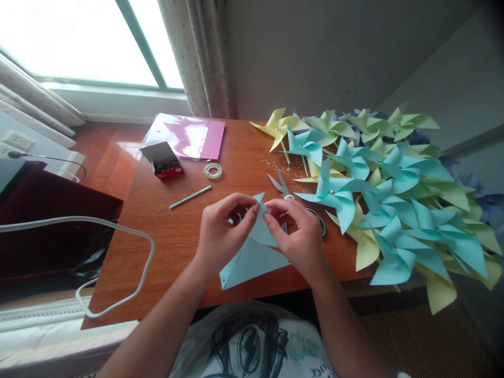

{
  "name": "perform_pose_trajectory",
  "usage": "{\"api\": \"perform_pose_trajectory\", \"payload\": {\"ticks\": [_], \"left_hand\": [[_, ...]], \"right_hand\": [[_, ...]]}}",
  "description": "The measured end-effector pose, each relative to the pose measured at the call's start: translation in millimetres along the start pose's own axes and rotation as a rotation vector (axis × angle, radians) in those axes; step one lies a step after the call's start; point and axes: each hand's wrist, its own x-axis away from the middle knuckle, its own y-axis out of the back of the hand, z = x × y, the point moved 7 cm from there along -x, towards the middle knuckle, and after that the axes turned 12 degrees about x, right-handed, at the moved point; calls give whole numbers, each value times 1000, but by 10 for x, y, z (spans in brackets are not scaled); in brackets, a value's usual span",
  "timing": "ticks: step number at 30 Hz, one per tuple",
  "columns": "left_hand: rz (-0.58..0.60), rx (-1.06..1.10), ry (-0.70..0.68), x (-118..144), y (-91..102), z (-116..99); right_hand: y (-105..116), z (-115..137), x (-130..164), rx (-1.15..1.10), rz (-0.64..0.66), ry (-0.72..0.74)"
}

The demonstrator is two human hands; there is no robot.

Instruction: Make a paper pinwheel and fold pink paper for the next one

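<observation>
Scissors (284,190) left of pinwheels (388,197)

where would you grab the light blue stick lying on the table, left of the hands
Pinch the light blue stick at its bare middle, coming straight down from above. It lies flat on the table, thin and slanted, with open wood on both sides. The left hand is nearest, though it now holds the blue paper.

left hand (220,231) and right hand (299,236) pinching blue paper (252,257), scissors (280,185) at 12 o'clock, pinwheels (394,194) at 2 o'clock, tape roll (213,170) at 11 o'clock
</observation>
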Motion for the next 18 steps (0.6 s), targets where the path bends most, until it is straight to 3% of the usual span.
{"api": "perform_pose_trajectory", "payload": {"ticks": [12, 18], "left_hand": [[-53, 15, -11, -12, 46, 20], [-54, 4, 0, -12, 50, 18]], "right_hand": [[65, 142, 58, 130, -73, 138], [29, 162, 87, 113, -50, 162]]}}
